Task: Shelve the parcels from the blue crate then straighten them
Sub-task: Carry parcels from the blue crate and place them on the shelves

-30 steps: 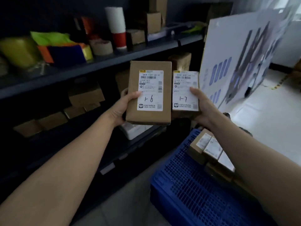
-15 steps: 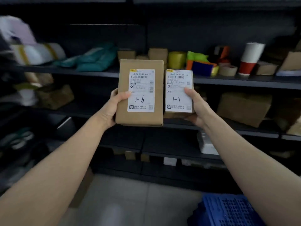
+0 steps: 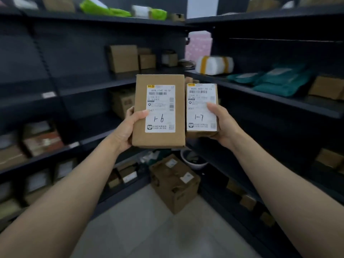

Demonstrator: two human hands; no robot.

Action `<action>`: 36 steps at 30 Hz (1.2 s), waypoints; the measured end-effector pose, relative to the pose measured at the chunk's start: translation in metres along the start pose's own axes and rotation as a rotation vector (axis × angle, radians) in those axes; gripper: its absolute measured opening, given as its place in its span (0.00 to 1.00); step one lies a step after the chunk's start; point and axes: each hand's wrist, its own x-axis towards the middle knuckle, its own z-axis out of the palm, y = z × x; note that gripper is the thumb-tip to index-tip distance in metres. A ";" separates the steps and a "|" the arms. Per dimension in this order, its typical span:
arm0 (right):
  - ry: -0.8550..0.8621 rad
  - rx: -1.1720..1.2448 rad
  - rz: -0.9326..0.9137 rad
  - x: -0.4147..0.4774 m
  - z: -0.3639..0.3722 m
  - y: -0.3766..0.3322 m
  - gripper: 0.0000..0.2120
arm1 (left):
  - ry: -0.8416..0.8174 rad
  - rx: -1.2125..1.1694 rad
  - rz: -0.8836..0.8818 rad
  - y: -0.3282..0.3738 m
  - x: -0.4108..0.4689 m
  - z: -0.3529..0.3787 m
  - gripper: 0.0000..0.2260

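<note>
My left hand (image 3: 128, 125) grips a larger brown cardboard parcel (image 3: 160, 79) by its left edge, thumb on the white label marked "1-6". Beside it, my right hand (image 3: 224, 123) holds a smaller parcel (image 3: 199, 116) whose label reads "1-7", thumb across the label's right side. Both parcels are held upright at chest height, side by side and almost touching, in front of the corner where two dark shelving units meet. The blue crate is out of view.
Dark shelves (image 3: 89, 86) run along the left and right (image 3: 279, 97), stocked with brown boxes, green bags (image 3: 279, 81) and a white wrapped bundle (image 3: 214, 65). A large taped carton (image 3: 175, 183) stands on the pale floor in the corner, with a white bowl (image 3: 193, 161) behind it.
My view has swung left, from the crate and the board, along the shelves to the corner. Both hands keep the same hold on the two parcels.
</note>
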 end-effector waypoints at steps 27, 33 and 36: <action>-0.994 -0.189 0.302 0.136 0.489 0.153 0.25 | 1.060 -0.104 0.165 0.022 -0.165 -0.362 0.27; -1.046 -0.189 0.331 0.132 0.546 0.176 0.28 | 1.121 -0.087 0.148 0.025 -0.185 -0.409 0.31; -1.032 -0.183 0.320 0.127 0.575 0.182 0.26 | 1.099 -0.092 0.145 0.035 -0.190 -0.441 0.29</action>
